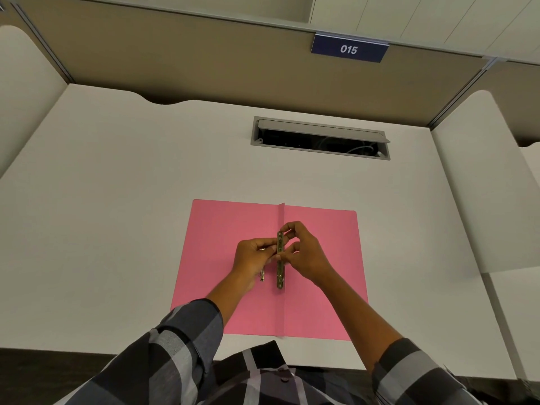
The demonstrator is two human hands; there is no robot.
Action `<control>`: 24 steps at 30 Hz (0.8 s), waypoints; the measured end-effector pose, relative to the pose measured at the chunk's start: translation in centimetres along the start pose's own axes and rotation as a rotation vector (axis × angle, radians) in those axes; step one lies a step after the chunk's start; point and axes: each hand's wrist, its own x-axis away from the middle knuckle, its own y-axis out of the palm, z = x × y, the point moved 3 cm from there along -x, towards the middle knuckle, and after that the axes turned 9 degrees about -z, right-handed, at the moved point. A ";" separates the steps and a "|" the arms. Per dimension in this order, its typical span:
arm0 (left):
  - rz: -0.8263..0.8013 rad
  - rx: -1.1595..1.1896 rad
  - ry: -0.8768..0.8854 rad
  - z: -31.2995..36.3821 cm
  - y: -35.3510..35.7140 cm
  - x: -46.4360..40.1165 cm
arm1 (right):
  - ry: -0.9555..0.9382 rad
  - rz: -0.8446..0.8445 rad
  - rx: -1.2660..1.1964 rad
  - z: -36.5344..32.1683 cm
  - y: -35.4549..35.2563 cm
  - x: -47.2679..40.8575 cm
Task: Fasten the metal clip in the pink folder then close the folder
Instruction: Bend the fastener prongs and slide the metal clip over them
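the white counter (pixel 117 200) spread out well beyond both hands, with a grey cable hatch (pixel 320 138) sunk into it far past the fingertips and a blue "015" sign (pixel 349 50) on the partition farther off still. directly under the hands the pink folder (pixel 222 229) lay open and flat, its fold running away from the person between the two wrists.

along that fold, just beside the right hand's thumb, stood the metal clip (pixel 280 260), a slim brass-coloured bar. the right hand (pixel 306 255) was pinched together on the bar's far half, forefinger at the top end and thumb lower down. the left hand (pixel 252 258) was curled closed at the bar's left side; a small loose metal piece (pixel 262 274) showed under its heel, but whether the fingers actually clamped anything could not be told.

the step in hand looked to be the fastening itself, with the folder not yet closed. the next move likely called for pressing the bar down flat against the fold, locking its ends, then lifting both hands clear and swinging one cover over the other.
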 end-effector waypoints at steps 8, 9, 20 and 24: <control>0.004 -0.003 -0.001 -0.1 -0.1 -0.1 | 0.001 0.004 0.009 -0.1 0.1 -0.1; 0.002 -0.002 -0.002 -0.1 -0.1 -0.1 | 0.002 0.006 0.010 -0.1 0.1 -0.1; -0.012 0.005 -0.004 -0.4 -0.2 -0.4 | -0.001 0.016 0.000 -0.4 0.0 -0.1; -0.018 0.010 -0.003 -0.4 -0.2 -0.4 | 0.002 0.017 -0.010 -0.4 0.0 0.0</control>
